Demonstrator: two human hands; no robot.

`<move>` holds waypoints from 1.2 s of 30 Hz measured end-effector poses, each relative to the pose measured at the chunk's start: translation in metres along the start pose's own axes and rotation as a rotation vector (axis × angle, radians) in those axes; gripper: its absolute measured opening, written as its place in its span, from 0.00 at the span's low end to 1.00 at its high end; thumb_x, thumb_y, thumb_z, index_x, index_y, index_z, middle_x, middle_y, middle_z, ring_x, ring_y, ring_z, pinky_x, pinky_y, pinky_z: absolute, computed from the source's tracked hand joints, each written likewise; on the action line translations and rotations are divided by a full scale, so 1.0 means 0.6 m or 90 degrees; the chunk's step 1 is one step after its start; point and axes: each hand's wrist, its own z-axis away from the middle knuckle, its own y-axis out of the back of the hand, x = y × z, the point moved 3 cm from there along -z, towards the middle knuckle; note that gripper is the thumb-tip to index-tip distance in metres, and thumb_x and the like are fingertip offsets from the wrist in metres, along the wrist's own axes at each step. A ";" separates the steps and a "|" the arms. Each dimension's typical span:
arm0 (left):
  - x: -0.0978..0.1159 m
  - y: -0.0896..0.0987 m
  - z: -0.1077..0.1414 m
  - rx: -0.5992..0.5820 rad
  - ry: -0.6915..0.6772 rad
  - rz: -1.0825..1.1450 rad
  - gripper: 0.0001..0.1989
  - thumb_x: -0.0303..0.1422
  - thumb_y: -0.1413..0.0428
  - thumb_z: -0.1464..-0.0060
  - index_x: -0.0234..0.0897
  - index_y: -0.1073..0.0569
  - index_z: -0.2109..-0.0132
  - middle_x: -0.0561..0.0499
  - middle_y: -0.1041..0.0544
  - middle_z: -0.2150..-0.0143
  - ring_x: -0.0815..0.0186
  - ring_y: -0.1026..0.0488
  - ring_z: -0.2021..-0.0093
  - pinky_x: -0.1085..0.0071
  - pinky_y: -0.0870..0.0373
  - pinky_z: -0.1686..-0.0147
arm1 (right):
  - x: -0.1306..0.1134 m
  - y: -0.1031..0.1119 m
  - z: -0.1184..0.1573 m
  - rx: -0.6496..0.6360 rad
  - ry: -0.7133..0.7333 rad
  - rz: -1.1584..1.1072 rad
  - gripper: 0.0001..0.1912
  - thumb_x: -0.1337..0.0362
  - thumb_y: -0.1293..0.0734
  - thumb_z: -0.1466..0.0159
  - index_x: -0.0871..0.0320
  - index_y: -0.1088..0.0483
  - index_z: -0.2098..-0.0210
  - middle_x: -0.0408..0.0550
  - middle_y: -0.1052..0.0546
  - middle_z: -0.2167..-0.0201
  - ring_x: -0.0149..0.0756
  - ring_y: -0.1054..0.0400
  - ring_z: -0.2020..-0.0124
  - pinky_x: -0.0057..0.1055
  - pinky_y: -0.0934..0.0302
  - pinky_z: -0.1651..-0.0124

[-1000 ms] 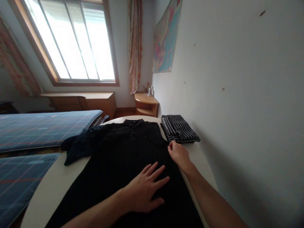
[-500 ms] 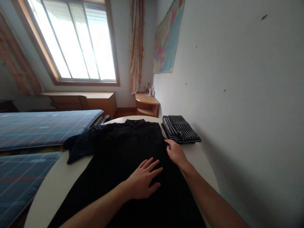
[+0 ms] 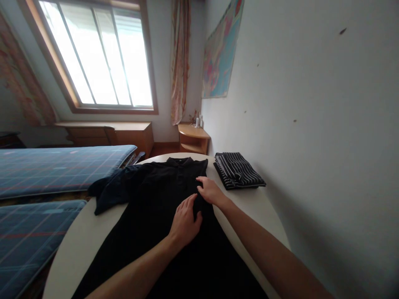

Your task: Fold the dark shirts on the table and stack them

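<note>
A black short-sleeved polo shirt (image 3: 162, 207) lies spread over a round white table (image 3: 258, 216), its collar at the far end. My left hand (image 3: 186, 220) rests on the middle of the shirt, fingers stretched forward and thumb apart. Just beyond it, on the shirt's right edge, my right hand (image 3: 210, 191) has its fingers closed on the cloth; its fingertips are partly hard to make out. On the left the sleeve sticks out across the table, while the right sleeve is not visible as a separate flap.
A folded black-and-white striped garment (image 3: 240, 170) sits at the table's far right, close to the white wall (image 3: 311, 166). Plaid-covered mattresses (image 3: 62, 170) stand along the left. Beyond are a wooden desk (image 3: 131, 128) and a small corner shelf (image 3: 195, 132).
My right hand has moved left, and the shirt's right edge has come inward with it, baring more table. My left hand has slid slightly forward and its fingers have drawn closer together.
</note>
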 end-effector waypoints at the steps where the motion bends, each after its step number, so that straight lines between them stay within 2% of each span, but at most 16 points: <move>1: -0.002 0.000 -0.001 0.002 0.010 -0.002 0.28 0.29 0.50 0.43 0.34 0.39 0.36 0.40 0.32 0.36 0.55 0.37 0.35 0.52 0.42 0.35 | -0.005 -0.012 -0.004 -0.025 -0.005 -0.025 0.23 0.70 0.35 0.37 0.63 0.29 0.42 0.57 0.27 0.41 0.43 0.33 0.40 0.37 0.43 0.35; 5: -0.011 0.000 -0.001 -0.002 0.044 -0.022 0.23 0.30 0.50 0.41 0.36 0.35 0.38 0.41 0.31 0.37 0.55 0.36 0.36 0.52 0.41 0.36 | 0.002 -0.052 -0.008 -0.129 -0.059 -0.172 0.24 0.73 0.38 0.36 0.63 0.32 0.40 0.57 0.23 0.46 0.38 0.24 0.53 0.35 0.33 0.46; 8: -0.013 -0.002 -0.001 -0.025 0.032 -0.063 0.21 0.31 0.50 0.40 0.39 0.32 0.40 0.44 0.34 0.34 0.54 0.38 0.34 0.50 0.42 0.35 | 0.021 -0.057 0.004 -0.130 -0.061 -0.284 0.24 0.76 0.42 0.36 0.61 0.32 0.41 0.55 0.23 0.47 0.34 0.23 0.57 0.32 0.30 0.52; 11: -0.011 -0.005 0.000 -0.065 -0.002 -0.097 0.17 0.29 0.50 0.41 0.41 0.27 0.46 0.46 0.40 0.31 0.51 0.44 0.31 0.48 0.44 0.35 | 0.035 -0.044 0.026 -0.090 0.001 -0.283 0.20 0.74 0.40 0.36 0.60 0.29 0.46 0.52 0.21 0.52 0.35 0.24 0.54 0.34 0.31 0.48; 13: -0.010 -0.006 -0.001 -0.102 -0.037 -0.095 0.17 0.25 0.50 0.44 0.41 0.26 0.50 0.48 0.40 0.30 0.51 0.47 0.30 0.49 0.43 0.35 | 0.039 -0.035 0.042 -0.065 0.041 -0.263 0.18 0.72 0.39 0.36 0.59 0.28 0.47 0.52 0.20 0.54 0.36 0.25 0.52 0.34 0.33 0.45; 15: -0.009 -0.003 -0.002 -0.144 -0.080 -0.083 0.18 0.22 0.50 0.48 0.40 0.26 0.53 0.49 0.36 0.33 0.52 0.48 0.30 0.51 0.43 0.35 | 0.041 -0.031 0.057 -0.071 0.068 -0.258 0.18 0.71 0.39 0.35 0.60 0.28 0.47 0.52 0.21 0.52 0.37 0.26 0.50 0.35 0.34 0.43; 18: -0.004 0.010 -0.006 -0.197 -0.153 -0.079 0.17 0.20 0.50 0.52 0.41 0.26 0.58 0.49 0.28 0.43 0.54 0.48 0.31 0.53 0.47 0.33 | 0.041 -0.028 0.071 -0.095 0.107 -0.245 0.19 0.72 0.39 0.36 0.59 0.29 0.47 0.52 0.21 0.50 0.37 0.27 0.48 0.36 0.35 0.42; 20: 0.001 0.023 -0.008 -0.231 -0.194 -0.086 0.16 0.20 0.49 0.54 0.42 0.27 0.60 0.50 0.25 0.50 0.55 0.45 0.32 0.54 0.48 0.32 | 0.040 -0.027 0.075 -0.112 0.126 -0.242 0.20 0.73 0.40 0.36 0.58 0.28 0.47 0.50 0.21 0.50 0.37 0.27 0.48 0.37 0.36 0.42; 22: 0.007 0.037 -0.007 -0.271 -0.227 -0.091 0.17 0.20 0.49 0.55 0.43 0.27 0.59 0.50 0.25 0.54 0.56 0.38 0.38 0.56 0.45 0.34 | 0.039 -0.025 0.076 -0.124 0.134 -0.245 0.19 0.73 0.40 0.36 0.57 0.28 0.48 0.49 0.21 0.51 0.37 0.27 0.49 0.38 0.35 0.42; 25: 0.016 0.056 0.004 -0.319 -0.272 -0.095 0.19 0.22 0.47 0.54 0.43 0.27 0.55 0.51 0.24 0.56 0.58 0.30 0.47 0.57 0.43 0.37 | 0.037 -0.023 0.078 -0.128 0.141 -0.224 0.19 0.73 0.39 0.36 0.57 0.27 0.49 0.49 0.21 0.51 0.38 0.27 0.49 0.38 0.36 0.42; 29: 0.025 0.074 0.032 -0.340 -0.300 -0.079 0.16 0.27 0.43 0.53 0.43 0.26 0.55 0.51 0.23 0.57 0.59 0.28 0.52 0.59 0.44 0.37 | 0.033 -0.023 0.082 -0.130 0.173 -0.186 0.18 0.74 0.38 0.37 0.57 0.26 0.50 0.50 0.22 0.50 0.38 0.29 0.48 0.37 0.37 0.41; 32: 0.028 0.080 0.050 -0.360 -0.308 -0.051 0.12 0.31 0.40 0.53 0.42 0.26 0.58 0.53 0.23 0.60 0.61 0.27 0.56 0.61 0.41 0.41 | 0.032 -0.025 0.084 -0.127 0.184 -0.173 0.18 0.74 0.37 0.37 0.56 0.26 0.50 0.50 0.22 0.50 0.38 0.29 0.47 0.37 0.38 0.40; 36: 0.027 0.078 0.061 -0.399 -0.295 -0.015 0.16 0.39 0.37 0.50 0.43 0.25 0.53 0.53 0.21 0.60 0.62 0.24 0.59 0.65 0.35 0.50 | 0.031 -0.024 0.085 -0.125 0.183 -0.169 0.18 0.73 0.37 0.36 0.56 0.26 0.49 0.50 0.23 0.50 0.39 0.30 0.47 0.38 0.38 0.40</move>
